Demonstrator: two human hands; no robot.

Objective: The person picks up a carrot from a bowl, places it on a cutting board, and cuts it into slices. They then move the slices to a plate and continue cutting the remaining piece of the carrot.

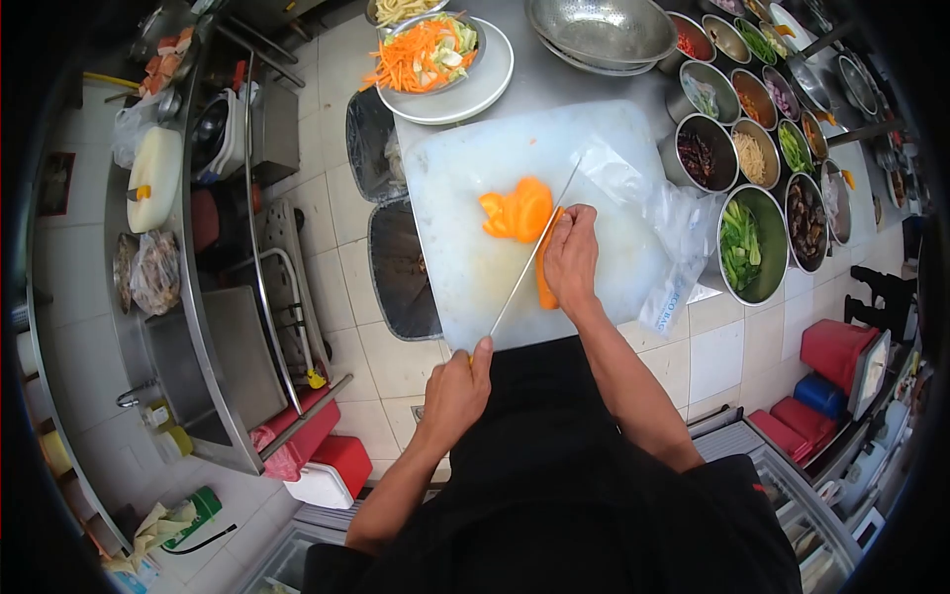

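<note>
My left hand is closed round the yellow handle of a long kitchen knife, low at the near edge of the white cutting board. The blade slants up and to the right across the board. With its fingers bent, my right hand presses a carrot down just right of the blade. Left of the blade lies a pile of orange carrot slices, partly overlapping. Part of the carrot is hidden under my right hand.
A clear plastic bag lies over the board's right side. Metal tubs of ingredients, one with leafy greens, crowd the right. Behind stand a bowl of shredded carrot and cabbage and metal colanders. Black-lined bins stand left, near a sink.
</note>
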